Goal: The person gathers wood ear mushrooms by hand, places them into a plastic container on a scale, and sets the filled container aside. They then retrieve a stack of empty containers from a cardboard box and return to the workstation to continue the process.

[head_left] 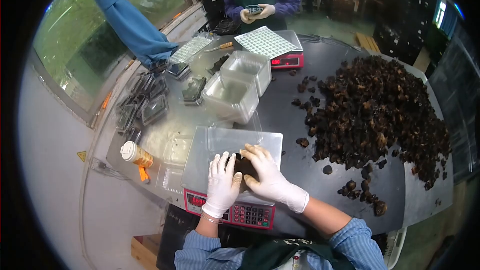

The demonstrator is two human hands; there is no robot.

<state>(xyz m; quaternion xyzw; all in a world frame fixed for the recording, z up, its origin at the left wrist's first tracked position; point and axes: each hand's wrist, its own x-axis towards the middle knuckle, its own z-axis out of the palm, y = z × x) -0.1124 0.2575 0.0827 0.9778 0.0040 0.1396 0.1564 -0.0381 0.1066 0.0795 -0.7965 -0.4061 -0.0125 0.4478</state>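
Note:
Both my hands wear white gloves and cup a small heap of dark brown pieces [245, 167] between them, over the steel pan [200, 142] of a red electronic scale [255, 215]. My left hand [221, 185] presses against the heap's left side with fingers pointing up and away. From the right, my right hand [272, 180] curves over the pieces, thumb toward the left hand. The gloves hide much of the heap. Red digits glow on the display beside my left wrist.
A large pile of dark brown clumps [375, 110] spreads over the table's right side. Clear plastic tubs [230, 95] stand beyond the scale, near filled clear boxes [155, 110]. A lidded paper cup [137, 155] stands left. Across the table, a gloved person [260, 10] holds a container behind another scale [287, 61].

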